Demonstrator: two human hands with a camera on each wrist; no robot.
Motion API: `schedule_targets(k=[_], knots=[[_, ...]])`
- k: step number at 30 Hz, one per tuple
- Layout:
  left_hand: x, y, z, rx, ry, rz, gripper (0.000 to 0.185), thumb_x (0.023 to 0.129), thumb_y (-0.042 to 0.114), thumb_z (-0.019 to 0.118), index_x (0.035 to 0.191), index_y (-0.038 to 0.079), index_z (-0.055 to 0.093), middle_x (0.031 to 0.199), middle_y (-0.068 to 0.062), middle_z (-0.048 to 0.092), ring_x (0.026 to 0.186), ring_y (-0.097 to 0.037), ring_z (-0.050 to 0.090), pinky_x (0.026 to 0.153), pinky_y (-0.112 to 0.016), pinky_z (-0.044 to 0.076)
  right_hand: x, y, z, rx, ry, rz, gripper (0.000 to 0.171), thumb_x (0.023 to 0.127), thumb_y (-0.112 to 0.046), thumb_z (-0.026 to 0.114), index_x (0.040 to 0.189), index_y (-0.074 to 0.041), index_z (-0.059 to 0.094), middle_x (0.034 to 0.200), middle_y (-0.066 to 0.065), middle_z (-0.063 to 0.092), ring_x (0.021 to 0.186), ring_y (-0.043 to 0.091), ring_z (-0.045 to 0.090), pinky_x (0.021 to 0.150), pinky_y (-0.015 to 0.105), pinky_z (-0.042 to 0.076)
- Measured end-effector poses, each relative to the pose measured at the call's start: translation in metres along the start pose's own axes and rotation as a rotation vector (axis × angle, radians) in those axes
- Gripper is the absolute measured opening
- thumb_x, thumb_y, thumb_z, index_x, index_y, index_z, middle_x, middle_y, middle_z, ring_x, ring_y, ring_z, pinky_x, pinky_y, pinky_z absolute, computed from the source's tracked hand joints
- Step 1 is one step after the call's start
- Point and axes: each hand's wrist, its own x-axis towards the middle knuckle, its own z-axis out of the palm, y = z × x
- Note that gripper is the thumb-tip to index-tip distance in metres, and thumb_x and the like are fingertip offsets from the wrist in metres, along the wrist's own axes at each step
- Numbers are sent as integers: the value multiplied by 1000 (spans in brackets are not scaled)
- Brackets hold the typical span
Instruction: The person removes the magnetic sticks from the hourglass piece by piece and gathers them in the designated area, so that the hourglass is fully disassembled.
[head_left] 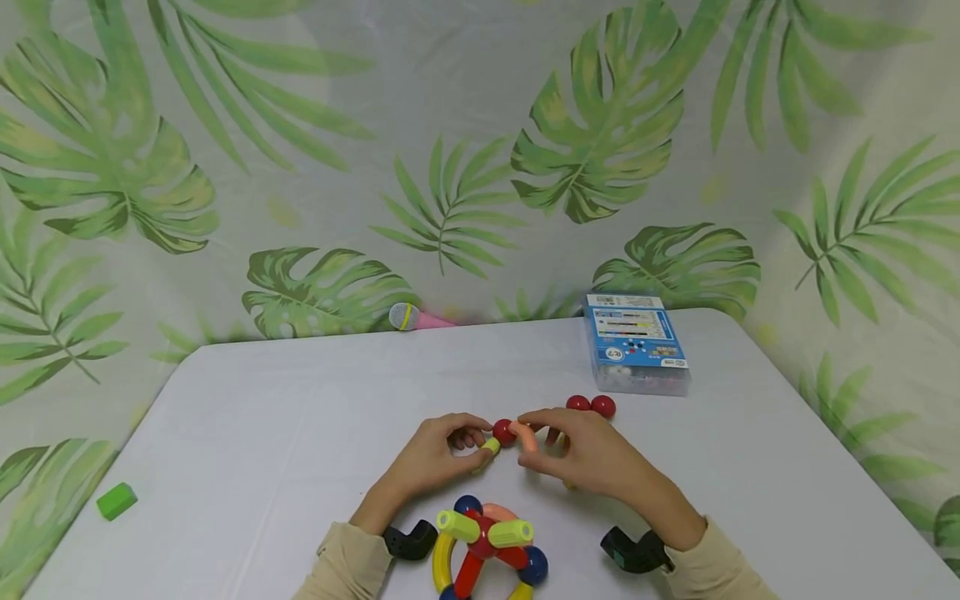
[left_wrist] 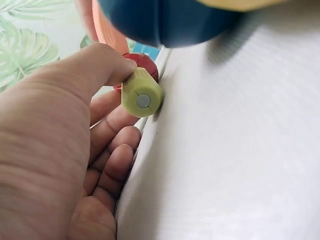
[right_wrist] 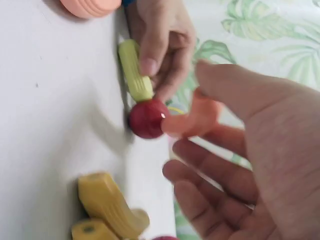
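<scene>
My left hand (head_left: 429, 457) pinches a short yellow-green magnetic rod (right_wrist: 134, 70) between thumb and fingers. One end of that rod meets a red ball (right_wrist: 148, 119). From the other side, my right hand (head_left: 592, 450) pinches a curved peach magnetic rod (right_wrist: 199, 117), its tip right at the ball. The right hand's other fingers are loosely bent below the rod. Nearer my body stands a built frame of balls and rods, with a red ball (head_left: 483, 537) on top and yellow-green rods (head_left: 512, 533) sticking out from it.
Two red balls (head_left: 602, 407) lie just beyond my right hand, and yellow curved rods (right_wrist: 107, 202) lie beside it. A blue-labelled clear box (head_left: 637, 342) sits at the back right. A pink toy microphone (head_left: 431, 320) is at the far edge, a green block (head_left: 116, 501) far left.
</scene>
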Motion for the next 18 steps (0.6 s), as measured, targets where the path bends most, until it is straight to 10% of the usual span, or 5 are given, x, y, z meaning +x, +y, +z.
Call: schedule_targets(k=[18], knots=[[-1, -2, -3, 23, 22, 50, 20, 94, 18, 75, 114, 15, 75, 96, 8, 68, 84, -7, 59, 76, -22, 53, -25, 10, -11, -135, 259, 34, 28, 85, -18, 86, 111, -11, 81, 73, -10, 71, 65, 4, 61, 53, 18, 48]])
